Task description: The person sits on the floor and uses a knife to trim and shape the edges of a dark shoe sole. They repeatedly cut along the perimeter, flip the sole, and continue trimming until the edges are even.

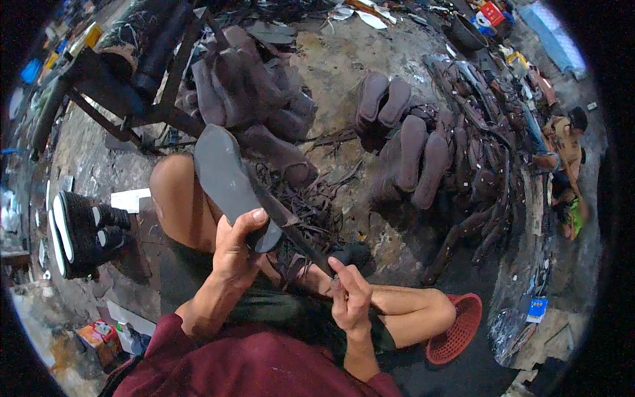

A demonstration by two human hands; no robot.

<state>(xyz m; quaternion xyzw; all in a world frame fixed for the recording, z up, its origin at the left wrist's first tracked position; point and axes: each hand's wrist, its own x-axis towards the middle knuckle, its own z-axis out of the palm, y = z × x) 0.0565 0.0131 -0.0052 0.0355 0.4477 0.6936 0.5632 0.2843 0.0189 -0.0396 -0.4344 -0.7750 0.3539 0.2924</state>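
Note:
A grey shoe sole is gripped near its heel end by my left hand, thumb on the flat face, toe end pointing away from me. Along its right edge runs a long, narrow dark strip, paler and broader by the sole. My right hand pinches the strip's near end between thumb and fingers. Whether it is a trimming off the sole or a thin blade, I cannot tell. Beneath, a tangle of thin dark offcuts lies on the floor between my legs.
A pile of brown soles lies ahead, beside a dark metal frame. More soles stand at the right near heaped dark scraps. White-edged black soles are at the left. A red basket touches my right knee. Another person sits far right.

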